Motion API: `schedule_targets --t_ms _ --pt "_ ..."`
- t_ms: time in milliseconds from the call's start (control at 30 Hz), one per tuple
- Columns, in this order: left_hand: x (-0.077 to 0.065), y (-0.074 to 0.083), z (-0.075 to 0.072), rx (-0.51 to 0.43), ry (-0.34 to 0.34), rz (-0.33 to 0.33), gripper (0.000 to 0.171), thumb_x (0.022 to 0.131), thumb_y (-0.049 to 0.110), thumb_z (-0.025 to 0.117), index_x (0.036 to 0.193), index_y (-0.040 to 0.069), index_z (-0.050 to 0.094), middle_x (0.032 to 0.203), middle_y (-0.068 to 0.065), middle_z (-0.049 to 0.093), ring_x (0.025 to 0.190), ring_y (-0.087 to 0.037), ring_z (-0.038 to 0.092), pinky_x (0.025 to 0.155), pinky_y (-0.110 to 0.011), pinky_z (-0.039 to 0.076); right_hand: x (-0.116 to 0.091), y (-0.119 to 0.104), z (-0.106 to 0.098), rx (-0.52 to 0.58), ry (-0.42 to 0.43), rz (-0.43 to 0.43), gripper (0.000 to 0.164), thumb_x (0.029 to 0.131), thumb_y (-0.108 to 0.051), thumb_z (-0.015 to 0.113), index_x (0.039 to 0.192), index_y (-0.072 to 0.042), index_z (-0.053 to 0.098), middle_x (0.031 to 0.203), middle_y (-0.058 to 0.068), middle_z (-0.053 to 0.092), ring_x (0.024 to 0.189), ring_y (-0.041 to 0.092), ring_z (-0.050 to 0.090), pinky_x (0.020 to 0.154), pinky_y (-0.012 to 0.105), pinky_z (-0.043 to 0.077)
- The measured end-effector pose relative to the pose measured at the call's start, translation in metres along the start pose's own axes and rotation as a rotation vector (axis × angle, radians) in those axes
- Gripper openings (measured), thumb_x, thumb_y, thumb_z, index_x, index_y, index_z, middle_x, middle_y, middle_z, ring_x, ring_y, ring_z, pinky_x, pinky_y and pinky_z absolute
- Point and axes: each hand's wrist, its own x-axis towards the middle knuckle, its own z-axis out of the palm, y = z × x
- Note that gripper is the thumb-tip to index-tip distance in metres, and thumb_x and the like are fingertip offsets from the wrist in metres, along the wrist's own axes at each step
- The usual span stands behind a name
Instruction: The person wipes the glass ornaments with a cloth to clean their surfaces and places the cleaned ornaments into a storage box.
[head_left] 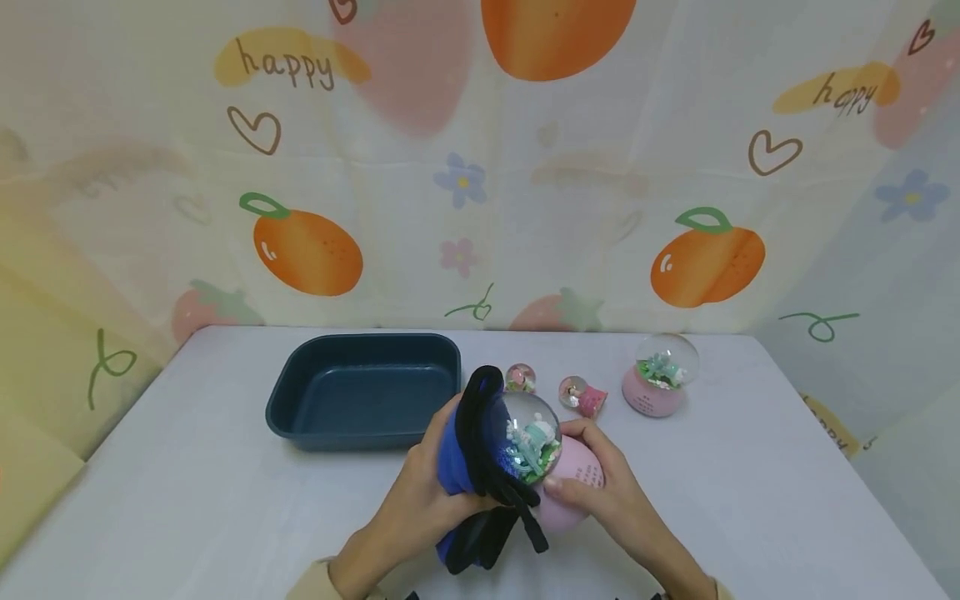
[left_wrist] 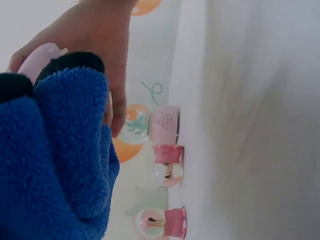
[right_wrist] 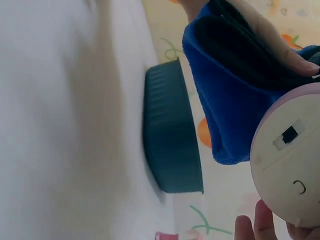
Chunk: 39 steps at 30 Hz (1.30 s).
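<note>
Tabletop (head_left: 187,517), globe (head_left: 543,446) between curled hands (head_left: 422,492) (head_left: 618,492)

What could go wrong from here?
Slip: the right hand holds the snow globe by its pink base, off the table; a weak grip could drop it.
Snag: the black edging of the blue cloth in the left hand dangles and might catch.
Roll: the small globe lying on its side could roll if bumped.

A tray (head_left: 360,407) lies left on the table (head_left: 187,500), three snow globes (head_left: 656,387) right; before these, cloth (head_left: 452,460) left of another globe (head_left: 550,450).
</note>
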Motion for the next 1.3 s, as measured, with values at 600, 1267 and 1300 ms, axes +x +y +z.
schedule_targets --t_ms 600,1267,1300 --pt "-0.006 -0.003 0.012 0.124 -0.03 0.019 0.08 0.078 0.013 0.084 0.145 0.016 0.04 0.118 -0.009 0.07 0.099 -0.017 0.067 0.083 -0.033 0.055 0.002 0.008 -0.008 -0.28 0.065 -0.205 0.068 0.076 -0.015 0.084 0.137 -0.009 0.054 0.119 0.003 0.07 0.105 0.009 0.063 0.097 0.027 0.049" --pt "-0.002 -0.002 0.008 0.427 -0.096 0.241 0.089 0.07 0.008 0.088 0.147 0.024 0.046 0.131 -0.003 0.067 0.109 -0.02 0.07 0.09 -0.039 0.058 0.0 0.003 -0.005 -0.477 0.025 -0.326 0.086 0.061 -0.028 0.094 0.136 -0.03 0.051 0.122 -0.015 0.065 0.108 0.006 0.061 0.098 0.03 0.051" --pt "-0.002 -0.001 0.008 0.428 -0.093 0.244 0.089 0.07 0.007 0.088 0.147 0.024 0.046 0.132 -0.002 0.066 0.111 -0.02 0.069 0.09 -0.04 0.057 0.001 0.003 -0.005 -0.472 0.032 -0.341 0.087 0.061 -0.027 0.095 0.136 -0.029 0.051 0.123 -0.014 0.065 0.109 0.007 0.061 0.098 0.029 0.051"
